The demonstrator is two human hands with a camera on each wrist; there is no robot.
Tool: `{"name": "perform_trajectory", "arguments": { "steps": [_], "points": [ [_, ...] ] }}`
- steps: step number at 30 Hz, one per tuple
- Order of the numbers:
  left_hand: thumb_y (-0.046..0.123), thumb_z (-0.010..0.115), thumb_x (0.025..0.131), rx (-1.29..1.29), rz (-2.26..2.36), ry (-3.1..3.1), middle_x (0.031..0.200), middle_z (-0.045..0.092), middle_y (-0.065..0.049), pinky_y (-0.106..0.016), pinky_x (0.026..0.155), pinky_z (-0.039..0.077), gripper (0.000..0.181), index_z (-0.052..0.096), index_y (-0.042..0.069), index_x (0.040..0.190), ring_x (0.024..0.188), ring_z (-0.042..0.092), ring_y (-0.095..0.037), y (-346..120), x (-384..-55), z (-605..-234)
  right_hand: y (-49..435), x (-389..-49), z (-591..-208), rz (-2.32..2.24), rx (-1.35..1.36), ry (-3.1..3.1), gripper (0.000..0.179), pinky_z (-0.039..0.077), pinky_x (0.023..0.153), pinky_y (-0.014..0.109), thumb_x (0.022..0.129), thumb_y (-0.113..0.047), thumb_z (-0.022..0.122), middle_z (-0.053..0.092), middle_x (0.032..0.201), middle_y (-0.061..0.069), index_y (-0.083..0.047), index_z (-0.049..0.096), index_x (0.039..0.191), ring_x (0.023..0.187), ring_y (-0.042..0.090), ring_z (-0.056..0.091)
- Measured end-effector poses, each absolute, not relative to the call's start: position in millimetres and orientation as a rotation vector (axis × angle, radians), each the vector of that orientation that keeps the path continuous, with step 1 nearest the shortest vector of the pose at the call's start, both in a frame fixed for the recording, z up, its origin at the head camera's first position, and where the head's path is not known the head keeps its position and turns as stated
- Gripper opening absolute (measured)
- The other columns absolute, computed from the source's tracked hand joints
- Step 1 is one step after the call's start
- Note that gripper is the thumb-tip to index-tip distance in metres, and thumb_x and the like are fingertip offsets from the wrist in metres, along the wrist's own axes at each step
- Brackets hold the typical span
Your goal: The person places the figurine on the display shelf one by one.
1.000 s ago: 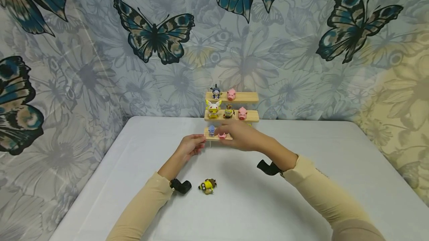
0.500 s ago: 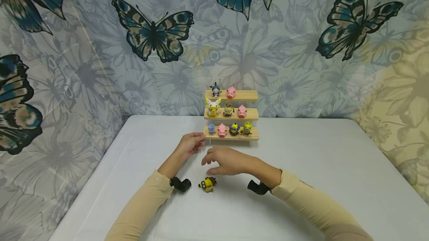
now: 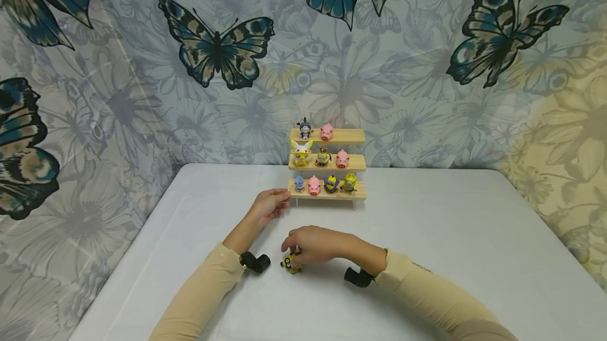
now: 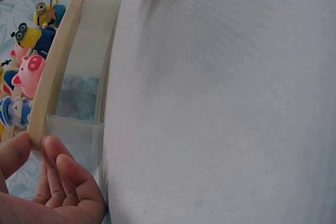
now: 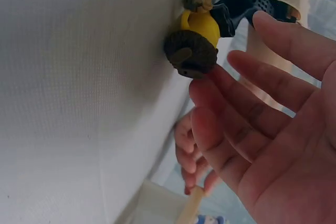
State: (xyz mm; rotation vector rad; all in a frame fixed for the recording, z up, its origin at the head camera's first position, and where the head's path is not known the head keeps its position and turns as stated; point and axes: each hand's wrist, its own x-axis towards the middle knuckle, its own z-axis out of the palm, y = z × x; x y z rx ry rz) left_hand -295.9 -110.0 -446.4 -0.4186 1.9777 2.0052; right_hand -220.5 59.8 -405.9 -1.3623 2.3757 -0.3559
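My left hand [image 3: 266, 208] pinches the left end of the bottom board of a three-tier wooden display stand [image 3: 308, 197], thumb above and fingers below in the left wrist view. A yellow minion figure [image 5: 203, 27] with a dark brown, rounded part lies on the white table in front of the stand. Over it reaches my right hand [image 3: 316, 243], partly covering it in the head view. In the right wrist view the fingers [image 5: 257, 111] are spread and loosely bent beside the figure, with the thumb apart from it.
Small figures stand on all three tiers: pink pigs [image 3: 314, 186], minions [image 3: 350, 182], a white-eared yellow figure [image 3: 301, 154] and a dark blue one [image 3: 305, 129]. Behind the white table [image 3: 450, 214] hangs a butterfly-patterned cloth [image 3: 403, 104]. Both wrists wear black cameras [image 3: 256, 262].
My right hand has drawn back from the bottom tier, uncovering its figures, and come down to the minion on the table. The left hand keeps its hold on the board.
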Motion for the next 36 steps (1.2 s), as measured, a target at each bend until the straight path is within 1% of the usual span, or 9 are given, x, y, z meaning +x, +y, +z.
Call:
{"name": "perform_trajectory", "arguments": {
  "steps": [2, 5, 8, 10, 16, 23, 32, 36],
  "points": [
    [0.022, 0.065, 0.095, -0.416, 2.010, 1.976, 0.095, 0.066, 0.000, -0.022, 0.062, 0.045, 0.034, 0.062, 0.006, 0.125, 0.071, 0.060, -0.007, -110, -295, -446, 59, -221, -407, -0.351, -1.358, 2.372, 0.029, 0.048, 0.082, 0.021, 0.089, -0.022, 0.072, 0.066, 0.099, -0.002, -0.011, 0.068, 0.116, 0.086, 0.005, 0.058],
    [0.020, 0.064, 0.095, -0.406, 2.017, 1.976, 0.093, 0.065, 0.001, -0.021, 0.061, 0.044, 0.034, 0.061, 0.006, 0.125, 0.070, 0.059, -0.006, -110, -294, -446, 58, -221, -409, -0.360, -1.330, 2.357, 0.027, 0.047, 0.078, 0.020, 0.088, -0.019, 0.072, 0.065, 0.090, -0.004, -0.010, 0.069, 0.114, 0.078, 0.002, 0.054],
    [0.020, 0.064, 0.095, -0.399, 2.020, 1.977, 0.090, 0.065, 0.002, -0.021, 0.061, 0.044, 0.034, 0.061, 0.005, 0.125, 0.069, 0.059, -0.006, -109, -293, -447, 58, -220, -413, -0.360, -1.301, 2.343, 0.024, 0.044, 0.071, 0.018, 0.087, -0.017, 0.074, 0.061, 0.080, -0.007, -0.009, 0.071, 0.108, 0.070, -0.001, 0.049],
    [0.019, 0.064, 0.095, -0.399, 2.017, 1.977, 0.089, 0.065, 0.003, -0.021, 0.061, 0.044, 0.033, 0.061, 0.005, 0.125, 0.068, 0.059, -0.005, -109, -293, -447, 58, -218, -415, -0.367, -1.287, 2.332, 0.021, 0.043, 0.069, 0.017, 0.085, -0.017, 0.075, 0.060, 0.077, -0.009, -0.009, 0.072, 0.104, 0.068, -0.001, 0.048],
    [0.020, 0.064, 0.095, -0.400, 2.013, 1.977, 0.089, 0.065, 0.003, -0.021, 0.061, 0.044, 0.033, 0.062, 0.006, 0.124, 0.069, 0.060, -0.006, -109, -292, -447, 58, -215, -420, -0.363, -1.244, 2.315, 0.017, 0.043, 0.066, 0.015, 0.084, -0.021, 0.077, 0.062, 0.075, -0.011, -0.012, 0.074, 0.098, 0.066, -0.003, 0.050],
    [0.019, 0.065, 0.094, -0.402, 2.021, 1.975, 0.089, 0.066, 0.002, -0.021, 0.061, 0.044, 0.031, 0.062, 0.005, 0.123, 0.069, 0.059, -0.006, -109, -292, -443, 57, -209, -414, -0.306, -1.164, 2.307, 0.017, 0.046, 0.067, 0.016, 0.079, -0.022, 0.081, 0.066, 0.077, -0.010, -0.014, 0.075, 0.092, 0.068, -0.002, 0.054],
    [0.020, 0.065, 0.095, -0.400, 2.029, 1.978, 0.094, 0.067, 0.000, -0.021, 0.060, 0.044, 0.034, 0.061, 0.004, 0.124, 0.069, 0.059, -0.006, -109, -294, -444, 60, -205, -407, -0.222, -1.157, 2.270, 0.017, 0.044, 0.064, 0.017, 0.077, -0.019, 0.083, 0.062, 0.074, -0.012, -0.017, 0.072, 0.089, 0.066, 0.000, 0.052],
    [0.020, 0.064, 0.095, -0.400, 2.031, 1.979, 0.094, 0.067, 0.000, -0.021, 0.060, 0.044, 0.033, 0.061, 0.004, 0.124, 0.068, 0.059, -0.005, -109, -293, -446, 62, -205, -407, -0.207, -1.216, 2.254, 0.017, 0.043, 0.063, 0.015, 0.078, -0.018, 0.082, 0.060, 0.073, -0.014, -0.019, 0.070, 0.089, 0.066, -0.001, 0.051]
  ]
}}
